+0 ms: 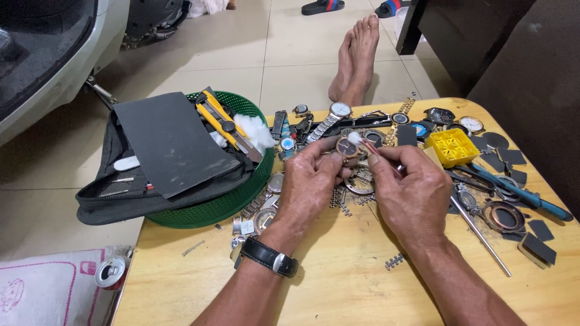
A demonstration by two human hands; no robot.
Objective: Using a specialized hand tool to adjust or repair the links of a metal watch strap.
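while the left hand (311, 175) pinches a watch case (347, 147) right of the green basket (205, 208), right hand (406, 190) fingers clamp a cotton swab (356, 139) wiping its face. looks mid-clean, next wants light strokes.

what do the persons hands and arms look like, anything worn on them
Both forearms are bare, with no sleeves in view and no gloves. The left hand has a black strap with a silver metal buckle around the wrist. The right hand and its wrist carry nothing; no rings can be made out on either hand.
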